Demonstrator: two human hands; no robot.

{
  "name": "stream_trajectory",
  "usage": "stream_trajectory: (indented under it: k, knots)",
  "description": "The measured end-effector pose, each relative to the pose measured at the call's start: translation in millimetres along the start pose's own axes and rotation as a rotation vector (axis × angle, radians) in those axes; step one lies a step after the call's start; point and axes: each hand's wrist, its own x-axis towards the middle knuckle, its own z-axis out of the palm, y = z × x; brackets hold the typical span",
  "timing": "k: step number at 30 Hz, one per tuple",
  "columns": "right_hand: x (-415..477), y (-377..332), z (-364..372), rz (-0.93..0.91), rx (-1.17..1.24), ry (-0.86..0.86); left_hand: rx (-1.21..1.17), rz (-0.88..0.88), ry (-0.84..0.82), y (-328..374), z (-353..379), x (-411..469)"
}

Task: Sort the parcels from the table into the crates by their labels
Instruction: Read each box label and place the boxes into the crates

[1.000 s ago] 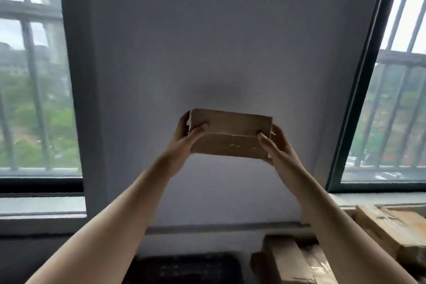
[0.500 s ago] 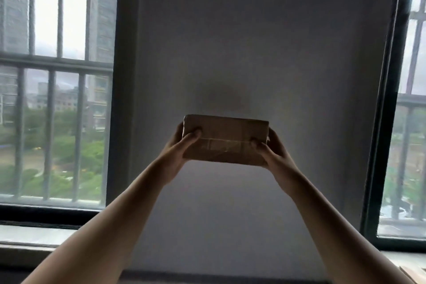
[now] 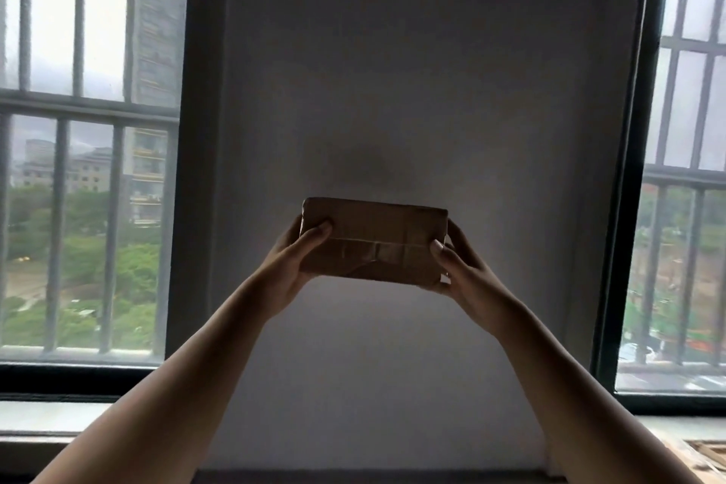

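A small brown cardboard parcel [image 3: 373, 240] with a strip of tape across its face is held up in front of the grey wall, at about eye level. My left hand [image 3: 292, 267] grips its left end, thumb on the front face. My right hand [image 3: 457, 267] grips its right end the same way. No label shows on the side facing me. The table and the crates are out of view.
Barred windows flank the wall, one on the left [image 3: 78, 153] and one on the right [image 3: 683, 189]. A sill [image 3: 39, 418] runs below them. The corner of another parcel [image 3: 703, 456] shows at the bottom right.
The view has tilted upward, so the parcels and dark crate seen below a second ago have dropped out of frame. Both hands still hold the parcel, now slightly more level.
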Motion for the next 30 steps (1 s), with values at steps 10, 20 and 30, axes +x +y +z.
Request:
stream_trajectory:
  k: [10, 20, 30]
  knots:
    - [-2, -1, 16, -0.089, 0.039, 0.224, 0.120, 0.013, 0.123, 0, 9, -10]
    - [-4, 2, 54, -0.184, -0.281, 0.482, 0.386, -0.013, 0.137, -5, 35, -27]
    - [-13, 7, 57, -0.260, -0.346, 0.374, 0.300, -0.093, 0.033, 7, 34, -38]
